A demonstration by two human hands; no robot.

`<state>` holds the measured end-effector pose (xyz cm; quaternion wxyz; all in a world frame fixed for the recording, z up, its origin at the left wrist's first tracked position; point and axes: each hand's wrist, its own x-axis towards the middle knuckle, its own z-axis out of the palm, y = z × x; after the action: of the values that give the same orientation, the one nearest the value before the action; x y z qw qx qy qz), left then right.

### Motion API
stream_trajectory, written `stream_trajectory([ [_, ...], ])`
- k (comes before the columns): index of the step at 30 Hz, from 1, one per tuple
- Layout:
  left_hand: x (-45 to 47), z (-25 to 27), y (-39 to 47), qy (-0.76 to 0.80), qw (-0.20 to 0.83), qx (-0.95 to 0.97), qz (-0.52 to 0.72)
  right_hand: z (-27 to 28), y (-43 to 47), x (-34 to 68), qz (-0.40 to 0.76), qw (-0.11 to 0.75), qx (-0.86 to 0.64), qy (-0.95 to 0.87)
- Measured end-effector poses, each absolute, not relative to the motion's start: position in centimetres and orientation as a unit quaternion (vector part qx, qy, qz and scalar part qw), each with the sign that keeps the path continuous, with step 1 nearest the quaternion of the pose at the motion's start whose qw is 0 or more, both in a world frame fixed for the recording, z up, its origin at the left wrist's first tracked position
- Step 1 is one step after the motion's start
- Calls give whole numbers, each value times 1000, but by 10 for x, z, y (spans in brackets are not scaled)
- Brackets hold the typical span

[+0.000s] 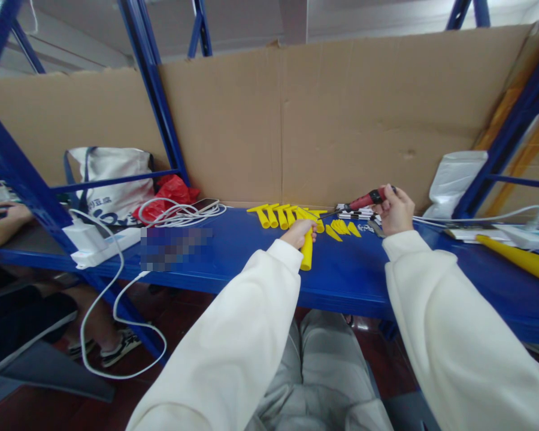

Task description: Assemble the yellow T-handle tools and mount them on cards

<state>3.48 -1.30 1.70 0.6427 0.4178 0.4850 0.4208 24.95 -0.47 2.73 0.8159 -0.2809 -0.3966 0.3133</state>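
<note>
My left hand (297, 232) is wrapped round a yellow T-shaped piece with a tubular handle (306, 257), whose round end points down toward me. In my right hand (397, 211) is a red and black screwdriver (363, 200), its thin shaft reaching left to the top of the held piece. Whether the tip touches a screw there cannot be made out. Several similar yellow T-shaped pieces (272, 219) lie in a row just behind my left hand. Small flat yellow blades (340, 227) lie to its right, beside a little pile of small metallic parts (365, 228).
The blue table (233, 257) backs onto a cardboard panel (341, 120). A power strip (110, 246), coiled white cable (175, 212), red plastic bag (170, 190) and cloth bag (117, 173) are left. At right lies a long yellow object (521, 258). Another person's arm (6, 224) shows far left.
</note>
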Motion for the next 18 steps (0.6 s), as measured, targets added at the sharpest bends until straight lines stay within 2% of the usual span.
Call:
stream_trajectory([
  [9, 35, 17, -12, 488, 631, 427, 426, 30, -10, 243, 289, 816, -279, -415],
  [18, 34, 15, -12, 483, 634, 427, 426, 29, -8, 247, 320, 816, -291, -385],
])
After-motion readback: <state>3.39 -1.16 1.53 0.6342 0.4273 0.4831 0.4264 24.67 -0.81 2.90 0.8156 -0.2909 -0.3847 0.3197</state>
